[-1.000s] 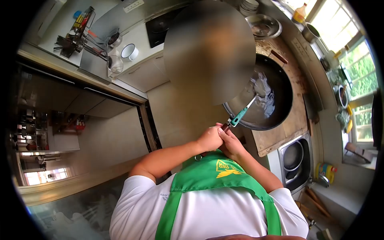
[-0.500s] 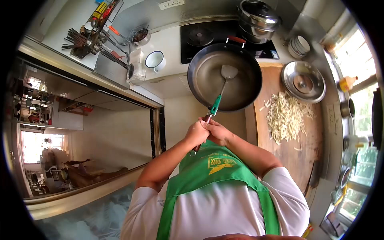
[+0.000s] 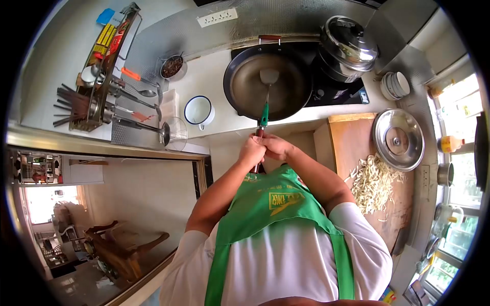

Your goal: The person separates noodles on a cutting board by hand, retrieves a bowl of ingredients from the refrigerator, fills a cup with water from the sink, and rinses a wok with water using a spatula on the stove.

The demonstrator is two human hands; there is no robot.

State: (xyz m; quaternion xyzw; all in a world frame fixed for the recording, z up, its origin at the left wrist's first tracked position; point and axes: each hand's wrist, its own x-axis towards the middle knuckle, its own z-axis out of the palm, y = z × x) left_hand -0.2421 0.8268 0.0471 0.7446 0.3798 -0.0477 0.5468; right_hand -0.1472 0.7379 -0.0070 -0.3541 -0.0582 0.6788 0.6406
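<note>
My left hand (image 3: 251, 151) and my right hand (image 3: 276, 147) are closed together around the dark red handle of a wok (image 3: 292, 84). The wok covers the left side of the black induction cooktop (image 3: 343, 98); whether its base touches the cooktop is hidden. Inside lies a spatula (image 3: 264, 115), its metal blade on the wok's bottom and its green grip over the near rim, just ahead of my fingers. A wooden-topped helper handle is on the wok's far side. To the right, pale cut strips (image 3: 375, 184) are heaped on a wooden board (image 3: 352, 137).
A lidded steel pot (image 3: 349, 48) stands on the cooktop's right. A metal lid or basin (image 3: 399, 140) lies beside the strips, with stacked bowls (image 3: 395, 85) behind. Left are an enamel mug (image 3: 198, 110), a small pot (image 3: 173, 68) and a utensil rack (image 3: 97, 97).
Both hands have carried the wok forward and left, over the cooktop's left burner, with the spatula still inside. The camera view has shifted too.
</note>
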